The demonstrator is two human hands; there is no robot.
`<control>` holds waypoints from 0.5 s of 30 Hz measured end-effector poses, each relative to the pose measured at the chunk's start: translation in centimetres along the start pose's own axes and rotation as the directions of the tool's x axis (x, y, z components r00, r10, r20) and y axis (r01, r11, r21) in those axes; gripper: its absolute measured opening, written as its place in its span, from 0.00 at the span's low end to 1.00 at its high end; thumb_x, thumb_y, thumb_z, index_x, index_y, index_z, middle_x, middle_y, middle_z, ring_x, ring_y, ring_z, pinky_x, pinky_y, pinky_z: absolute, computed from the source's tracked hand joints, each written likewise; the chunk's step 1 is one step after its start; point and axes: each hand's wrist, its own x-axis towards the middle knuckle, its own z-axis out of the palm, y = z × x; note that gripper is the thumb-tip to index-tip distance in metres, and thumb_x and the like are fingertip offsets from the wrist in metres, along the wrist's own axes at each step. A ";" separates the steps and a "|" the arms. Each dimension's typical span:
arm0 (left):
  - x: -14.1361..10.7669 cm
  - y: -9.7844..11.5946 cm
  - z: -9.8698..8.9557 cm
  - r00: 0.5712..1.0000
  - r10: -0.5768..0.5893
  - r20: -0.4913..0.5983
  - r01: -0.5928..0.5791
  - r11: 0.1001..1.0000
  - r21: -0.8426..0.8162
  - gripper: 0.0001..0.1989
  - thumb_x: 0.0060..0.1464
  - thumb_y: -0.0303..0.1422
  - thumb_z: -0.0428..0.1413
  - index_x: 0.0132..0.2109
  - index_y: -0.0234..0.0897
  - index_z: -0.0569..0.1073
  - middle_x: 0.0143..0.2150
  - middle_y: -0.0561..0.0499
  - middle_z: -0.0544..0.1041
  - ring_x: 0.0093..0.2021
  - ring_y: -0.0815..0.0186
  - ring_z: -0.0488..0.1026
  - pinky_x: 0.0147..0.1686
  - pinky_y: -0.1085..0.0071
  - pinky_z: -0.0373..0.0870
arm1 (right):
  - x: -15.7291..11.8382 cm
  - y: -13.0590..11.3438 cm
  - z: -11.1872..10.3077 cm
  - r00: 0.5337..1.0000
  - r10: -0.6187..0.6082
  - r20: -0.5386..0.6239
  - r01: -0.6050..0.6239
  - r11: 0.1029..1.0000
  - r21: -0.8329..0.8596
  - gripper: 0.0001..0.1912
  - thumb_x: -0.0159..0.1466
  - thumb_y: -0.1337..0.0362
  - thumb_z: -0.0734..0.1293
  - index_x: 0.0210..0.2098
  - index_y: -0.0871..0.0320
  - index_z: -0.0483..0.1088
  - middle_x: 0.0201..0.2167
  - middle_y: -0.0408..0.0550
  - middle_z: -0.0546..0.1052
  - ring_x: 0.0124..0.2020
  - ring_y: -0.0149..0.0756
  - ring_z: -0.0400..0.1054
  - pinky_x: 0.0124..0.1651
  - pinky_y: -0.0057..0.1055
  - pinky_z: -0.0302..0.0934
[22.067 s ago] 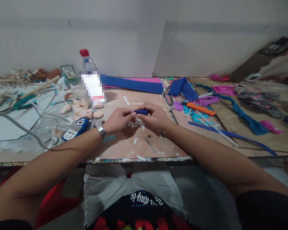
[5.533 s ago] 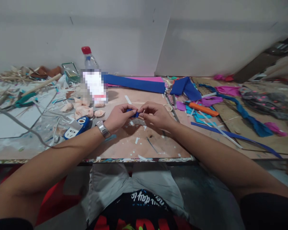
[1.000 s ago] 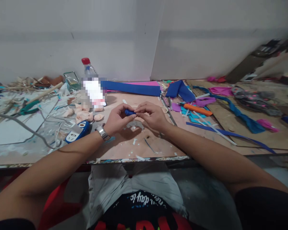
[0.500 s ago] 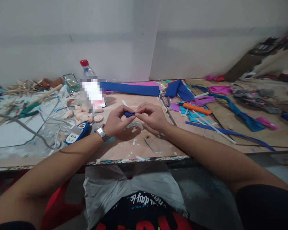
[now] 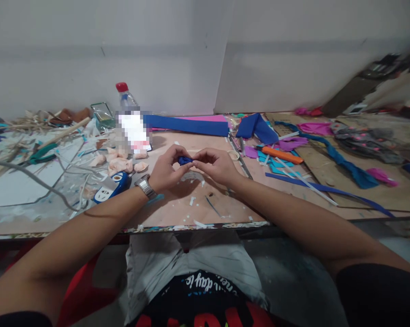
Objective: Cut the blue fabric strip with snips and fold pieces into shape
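A small crumpled piece of dark blue crepe paper (image 5: 185,160) is pinched between my two hands, above the middle of the table near its front. My left hand (image 5: 169,170), with a metal watch (image 5: 144,185) on its wrist, is closed on the piece's left side. On the other side my right hand (image 5: 216,167) grips it between thumb and forefinger, the fingertips of both hands nearly meeting. The fingers hide part of the blue piece. Long flat strips of blue crepe paper (image 5: 187,125) lie behind my hands, and a folded blue piece (image 5: 257,128) lies to their right.
An orange utility knife (image 5: 281,154) lies right among paper scraps and a narrow blue strip (image 5: 313,185). On the left are a power strip (image 5: 112,186), peach-coloured petal-like pieces (image 5: 119,165), green-handled pliers (image 5: 44,153), a lit phone (image 5: 135,131), a bottle (image 5: 125,96) and a grey cable (image 5: 37,175).
Both hands stay in nearly the same place, still on the blue piece. My fingers have shifted slightly around it, and the view has moved a little.
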 end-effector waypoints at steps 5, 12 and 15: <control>0.1 0.1 -0.3 1.000 0.002 0.029 -0.002 1.000 0.020 0.15 0.58 0.40 0.66 0.47 0.39 0.74 0.41 0.48 0.79 0.40 0.64 0.75 0.43 0.66 0.71 | -0.1 -0.1 0.2 1.000 -0.003 -0.020 0.004 1.000 0.031 0.08 0.59 0.60 0.76 0.33 0.59 0.79 0.30 0.47 0.81 0.32 0.34 0.73 0.39 0.33 0.67; 0.1 0.9 -0.3 1.000 0.022 -0.004 -0.022 1.000 0.005 0.11 0.59 0.40 0.65 0.42 0.38 0.77 0.39 0.47 0.81 0.40 0.63 0.77 0.42 0.65 0.73 | -0.2 0.1 0.3 0.997 -0.073 -0.030 0.075 0.993 0.086 0.11 0.59 0.56 0.76 0.33 0.57 0.77 0.31 0.46 0.80 0.33 0.35 0.73 0.42 0.35 0.69; 0.0 1.0 -0.3 0.999 0.039 -0.002 -0.039 0.999 -0.020 0.09 0.59 0.37 0.64 0.42 0.38 0.77 0.39 0.46 0.81 0.40 0.62 0.77 0.43 0.64 0.73 | -0.2 0.0 0.3 0.995 -0.087 -0.038 0.091 0.990 0.112 0.13 0.58 0.54 0.77 0.32 0.57 0.77 0.31 0.46 0.79 0.34 0.35 0.73 0.43 0.35 0.69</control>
